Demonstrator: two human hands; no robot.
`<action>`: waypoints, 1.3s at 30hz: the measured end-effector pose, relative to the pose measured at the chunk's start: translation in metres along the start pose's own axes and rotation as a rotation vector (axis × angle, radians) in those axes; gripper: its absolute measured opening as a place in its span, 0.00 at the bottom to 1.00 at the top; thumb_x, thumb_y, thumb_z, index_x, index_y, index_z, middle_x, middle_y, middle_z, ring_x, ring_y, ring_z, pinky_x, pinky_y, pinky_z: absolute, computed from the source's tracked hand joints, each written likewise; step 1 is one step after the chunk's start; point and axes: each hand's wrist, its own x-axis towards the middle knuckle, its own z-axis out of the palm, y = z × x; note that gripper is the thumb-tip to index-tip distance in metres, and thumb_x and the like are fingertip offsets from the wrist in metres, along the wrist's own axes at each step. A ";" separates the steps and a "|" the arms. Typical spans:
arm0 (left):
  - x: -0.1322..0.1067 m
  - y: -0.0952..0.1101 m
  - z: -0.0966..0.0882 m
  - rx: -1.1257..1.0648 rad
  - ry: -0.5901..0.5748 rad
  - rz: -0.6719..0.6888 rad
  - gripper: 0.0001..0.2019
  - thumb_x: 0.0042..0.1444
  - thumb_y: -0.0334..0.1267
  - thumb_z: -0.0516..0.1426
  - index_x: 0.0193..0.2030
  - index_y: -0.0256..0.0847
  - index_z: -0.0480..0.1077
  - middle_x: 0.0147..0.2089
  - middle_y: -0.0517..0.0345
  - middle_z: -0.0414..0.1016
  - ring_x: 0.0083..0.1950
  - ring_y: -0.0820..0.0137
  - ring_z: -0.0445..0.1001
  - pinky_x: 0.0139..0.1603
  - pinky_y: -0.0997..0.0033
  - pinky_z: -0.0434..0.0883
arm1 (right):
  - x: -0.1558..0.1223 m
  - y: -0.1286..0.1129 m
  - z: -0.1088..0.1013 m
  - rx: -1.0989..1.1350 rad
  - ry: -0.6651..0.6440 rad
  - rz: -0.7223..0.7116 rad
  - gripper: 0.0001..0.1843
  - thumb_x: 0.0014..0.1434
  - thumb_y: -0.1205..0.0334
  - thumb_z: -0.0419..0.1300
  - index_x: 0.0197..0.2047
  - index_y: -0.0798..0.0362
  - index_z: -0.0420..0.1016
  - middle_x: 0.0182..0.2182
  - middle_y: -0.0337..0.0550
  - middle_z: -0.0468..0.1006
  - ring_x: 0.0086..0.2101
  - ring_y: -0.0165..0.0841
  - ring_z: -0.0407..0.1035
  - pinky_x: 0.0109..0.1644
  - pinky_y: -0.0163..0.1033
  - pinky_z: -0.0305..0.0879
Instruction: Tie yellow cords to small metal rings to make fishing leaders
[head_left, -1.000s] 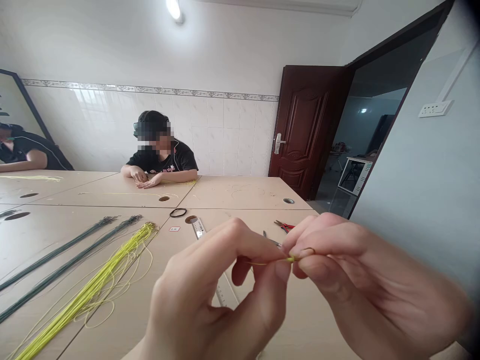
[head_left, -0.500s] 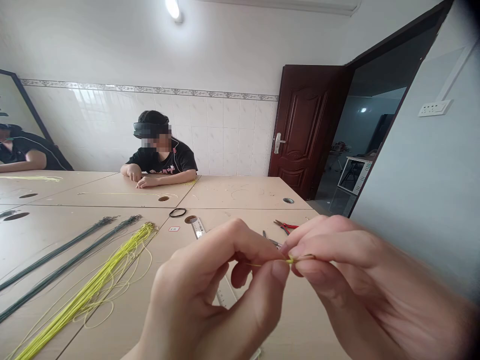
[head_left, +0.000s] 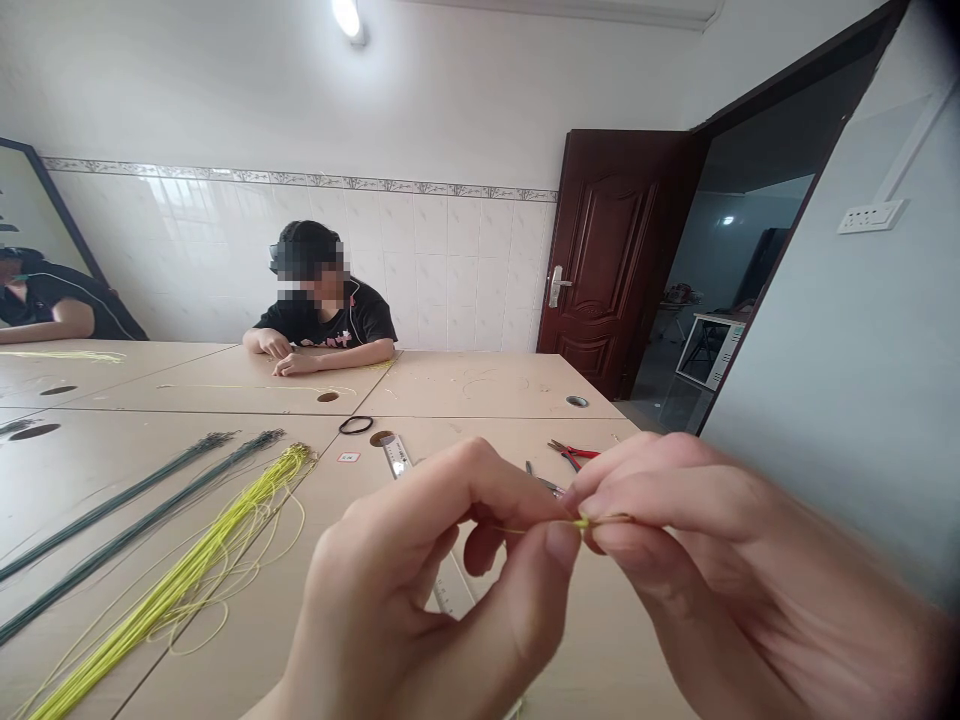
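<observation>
Both my hands are raised close to the camera above the beige table [head_left: 247,600]. My left hand [head_left: 427,590] pinches a thin yellow wire [head_left: 581,522] between thumb and forefinger. My right hand [head_left: 720,580] pinches the same wire from the right, fingertips almost touching the left ones. Only a short bit of the wire shows between the fingers. A bundle of yellow wires [head_left: 187,570] lies on the table to the left, beside two bundles of dark green wires [head_left: 135,500].
A ruler [head_left: 397,455], a black ring [head_left: 355,425] and red-handled pliers [head_left: 574,452] lie on the table behind my hands. Another person in black [head_left: 322,320] sits across the table with hands on it. A brown door [head_left: 607,260] stands open at the right.
My hands have barely shifted; the fingers have worked slightly on the yellow wire. The person opposite has moved head and hands a little.
</observation>
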 end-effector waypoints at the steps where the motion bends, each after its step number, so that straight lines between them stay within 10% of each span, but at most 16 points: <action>1: 0.000 0.000 -0.001 0.000 -0.007 0.004 0.09 0.53 0.25 0.51 0.27 0.43 0.66 0.22 0.67 0.66 0.23 0.78 0.65 0.22 0.80 0.63 | -0.001 -0.001 0.001 0.014 0.050 0.038 0.02 0.61 0.66 0.58 0.36 0.51 0.71 0.31 0.36 0.77 0.33 0.26 0.73 0.41 0.33 0.70; 39: 0.001 -0.003 -0.003 -0.025 -0.073 0.008 0.09 0.53 0.25 0.52 0.29 0.44 0.66 0.23 0.67 0.67 0.23 0.77 0.67 0.22 0.81 0.65 | 0.001 -0.003 0.005 0.089 0.085 0.031 0.02 0.58 0.70 0.60 0.34 0.54 0.72 0.29 0.38 0.78 0.31 0.28 0.72 0.38 0.36 0.71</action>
